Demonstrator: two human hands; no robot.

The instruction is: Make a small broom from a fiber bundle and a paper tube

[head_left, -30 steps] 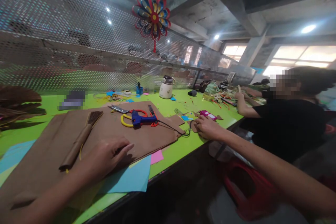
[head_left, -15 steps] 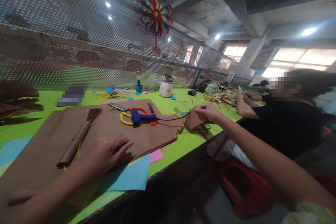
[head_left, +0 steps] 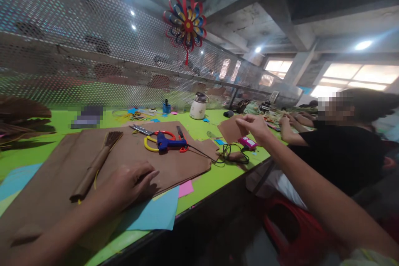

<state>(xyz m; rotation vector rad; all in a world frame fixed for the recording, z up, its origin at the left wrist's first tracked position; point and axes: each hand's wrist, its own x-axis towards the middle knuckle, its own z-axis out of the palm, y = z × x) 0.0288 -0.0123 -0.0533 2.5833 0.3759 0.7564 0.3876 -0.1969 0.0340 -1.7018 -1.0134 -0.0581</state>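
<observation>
My right hand pinches a piece of brown paper between thumb and fingers, raised over the far side of the table. My left hand rests on the large brown paper, its fingers loosely bent, thumb apart, nothing in them. Left of it lies a small brush-like bundle wrapped in brown paper, with dark bristles fanning from the top. Beyond my left hand lie a blue glue gun, scissors with red and yellow handles, and a utility knife.
A black cord lies coiled near a pink box. Behind stand a white bottle and a blue ink bottle. Blue paper sits at the front edge. A co-worker in black sits to the right, beside a red stool.
My right hand has lifted the brown paper piece off the table, clear of the black cord, which has dropped and now lies on the tabletop. My left hand stays put.
</observation>
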